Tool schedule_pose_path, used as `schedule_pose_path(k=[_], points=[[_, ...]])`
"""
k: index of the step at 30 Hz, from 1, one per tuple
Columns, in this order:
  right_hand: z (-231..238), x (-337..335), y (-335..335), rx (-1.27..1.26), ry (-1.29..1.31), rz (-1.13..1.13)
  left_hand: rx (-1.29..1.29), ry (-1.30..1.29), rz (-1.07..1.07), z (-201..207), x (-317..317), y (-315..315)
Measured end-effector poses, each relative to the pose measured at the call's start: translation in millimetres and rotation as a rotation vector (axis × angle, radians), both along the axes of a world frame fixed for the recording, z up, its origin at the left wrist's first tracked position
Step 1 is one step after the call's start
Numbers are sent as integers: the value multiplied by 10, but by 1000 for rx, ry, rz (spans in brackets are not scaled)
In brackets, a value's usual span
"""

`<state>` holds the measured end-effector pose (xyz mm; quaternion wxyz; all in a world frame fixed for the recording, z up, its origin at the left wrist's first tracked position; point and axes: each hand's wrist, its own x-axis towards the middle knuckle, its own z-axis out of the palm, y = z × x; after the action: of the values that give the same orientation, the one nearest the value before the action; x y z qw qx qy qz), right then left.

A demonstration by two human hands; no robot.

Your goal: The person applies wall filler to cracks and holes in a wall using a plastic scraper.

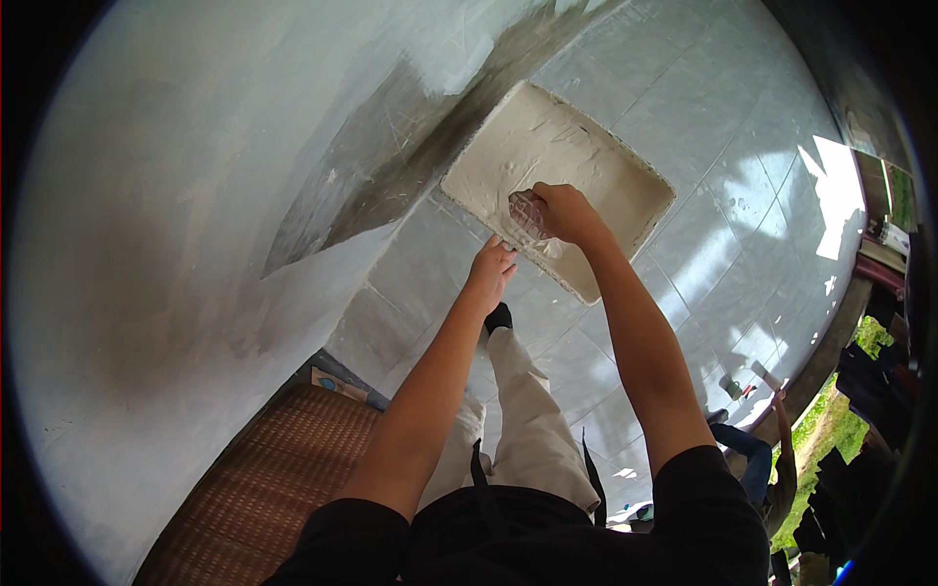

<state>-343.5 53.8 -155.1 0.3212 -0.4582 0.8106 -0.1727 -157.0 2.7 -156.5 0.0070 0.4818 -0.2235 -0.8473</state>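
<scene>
Downward, from the head view: right hand (562, 210) closed around a small pale, plaster-smeared tool (528, 215), seemingly a scraper or trowel blade though too blurred to tell, pressed into the shallow rectangular tray of white plaster (508, 161). Fingers curled tight over the tool, knuckles up, probably to drag or scoop the paste across the tray's bed. Left hand (490, 272) loosely open, fingers pointing forward, holding nothing, fingertips at or just beside the tray's near rim, likely to steady it; actual contact cannot be told. Tray lying flat on the pale grey tiled floor (684, 264), one corner close to the foot of the whitish, partly skimmed wall (195, 195) with its bare dark grey patch (391, 166), probably set there to keep the paste within reach of the wall. Plaster thick and creamy white, streaked with ridges, spread over most of the tray. Below, pale trouser leg and dark sock (498, 317); brown woven mat (274, 488) at the lower left; another person (772, 449) far off at the lower right.
</scene>
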Motion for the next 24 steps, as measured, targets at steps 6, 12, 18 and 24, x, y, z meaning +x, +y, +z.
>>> schedule_pose_path(k=[6,12,18,24], points=[[2,112,-5,-37,-31,12,4,-41,0,-145,20,28],[76,178,-7,-55,-14,21,-35,-50,-56,-118,50,32],[30,191,44,-95,-42,-38,-34,-50,-65,-94,55,43],[49,99,112,-141,-113,-162,-51,-47,-77,-58,67,54]])
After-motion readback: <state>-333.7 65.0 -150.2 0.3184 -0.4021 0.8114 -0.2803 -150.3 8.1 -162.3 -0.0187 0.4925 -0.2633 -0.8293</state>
